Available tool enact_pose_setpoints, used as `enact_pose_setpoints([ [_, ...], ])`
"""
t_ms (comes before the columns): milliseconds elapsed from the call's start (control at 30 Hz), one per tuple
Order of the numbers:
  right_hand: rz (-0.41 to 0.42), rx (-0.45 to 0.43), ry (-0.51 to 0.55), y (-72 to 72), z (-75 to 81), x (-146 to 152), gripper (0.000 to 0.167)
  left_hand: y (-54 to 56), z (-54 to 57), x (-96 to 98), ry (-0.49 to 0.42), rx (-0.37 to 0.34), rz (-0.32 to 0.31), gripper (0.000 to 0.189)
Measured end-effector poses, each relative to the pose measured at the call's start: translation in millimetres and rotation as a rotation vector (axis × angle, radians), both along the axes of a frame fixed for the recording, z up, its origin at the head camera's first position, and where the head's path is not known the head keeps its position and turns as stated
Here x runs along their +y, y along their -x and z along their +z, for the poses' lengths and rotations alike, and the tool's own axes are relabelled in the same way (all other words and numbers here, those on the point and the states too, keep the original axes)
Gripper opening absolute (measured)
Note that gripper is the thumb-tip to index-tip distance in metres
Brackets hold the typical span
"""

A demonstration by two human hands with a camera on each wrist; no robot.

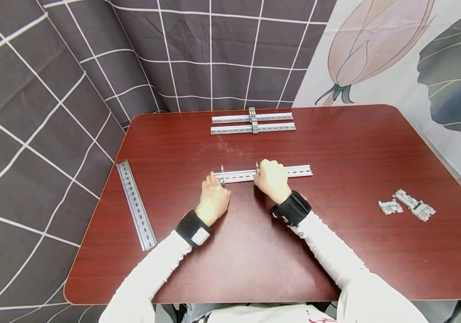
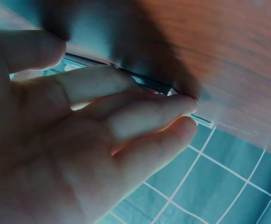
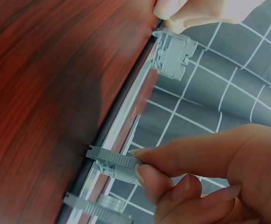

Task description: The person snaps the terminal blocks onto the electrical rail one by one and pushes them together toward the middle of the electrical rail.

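A slotted metal DIN rail (image 1: pixel 237 176) lies across the middle of the table. Thumb and index finger of my right hand (image 1: pixel 272 180) pinch a grey terminal block (image 3: pixel 114 163) seated on that rail, seen close in the right wrist view. Just beside it sits another grey block (image 3: pixel 98 208). Farther along, a third block (image 3: pixel 173 55) stands upright on the rail, close by the left hand's fingertips. My left hand (image 1: pixel 214 200) rests at the rail's left end; its fingers (image 2: pixel 149 109) lie nearly straight along the rail in the left wrist view.
Two rails (image 1: pixel 230 129) with blocks clipped at their middles lie at the back of the table (image 1: pixel 359 148). A bare rail (image 1: pixel 135 204) lies along the left edge. Loose pale blocks (image 1: pixel 414 205) lie at right. Grey checked cloth (image 1: pixel 190 45) hangs behind.
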State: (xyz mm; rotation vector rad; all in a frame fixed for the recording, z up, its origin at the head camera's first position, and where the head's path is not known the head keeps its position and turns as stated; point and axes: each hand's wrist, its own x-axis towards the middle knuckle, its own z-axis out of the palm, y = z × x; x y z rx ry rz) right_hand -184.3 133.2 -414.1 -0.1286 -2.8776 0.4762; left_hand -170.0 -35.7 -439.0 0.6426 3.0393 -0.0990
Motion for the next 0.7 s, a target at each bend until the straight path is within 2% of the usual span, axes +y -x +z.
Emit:
enact_pose_setpoints([
  [267,-0.024,0.022,-0.016,-1.4,0.3,9,0.023,0.9,-2.4,0.5,0.012,-0.002,0.013,0.055],
  [500,-0.041,0.042,-0.027,-1.5,2.3,14,0.023,0.1,-3.0,1.5,0.020,0.030,0.015,0.055],
  [700,-0.046,0.070,-0.033,-3.3,2.3,15,0.023,-0.3,-2.9,1.9,0.019,0.006,0.022,0.056],
])
